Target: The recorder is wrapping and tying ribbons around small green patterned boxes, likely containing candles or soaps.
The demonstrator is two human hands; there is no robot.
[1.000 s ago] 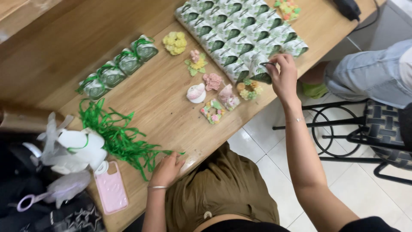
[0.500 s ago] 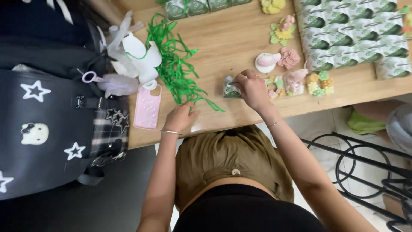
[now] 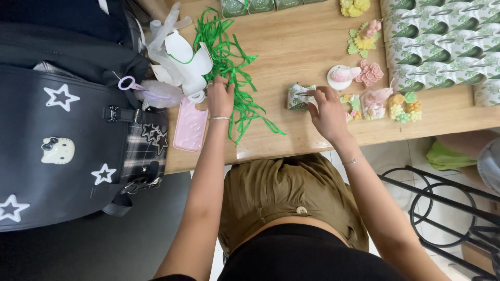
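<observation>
The person is leaning over a wooden desk [image 3: 291,47], working with both hands. The left hand [image 3: 220,97] is reaching into a heap of green ribbon strips [image 3: 235,78], its fingers pressing down on and gathering the strands — whether a single strip is pinched between them cannot be told. The right hand [image 3: 327,113] is resting on a small green-and-white packet [image 3: 298,97], fingertips pinning its right edge while the packet is lying flat on the desk, near the front edge and apart from the others.

As a judgement of how far things stand: this one packet is sitting alone with no ribbon showing on it, so it seems not yet tied. A dense block of similar green-and-white packets [image 3: 442,39] is lying in rows at the far right, and a few more are lining the top edge — whether those are finished is too small to tell.

Between the packet and the block, small pastel flower-shaped pieces [image 3: 367,73] are sitting in clusters. Just left of the ribbon heap, a white plastic bag [image 3: 182,57] and a pink phone case [image 3: 190,125] are lying beside a black bag with star shapes [image 3: 62,135].
</observation>
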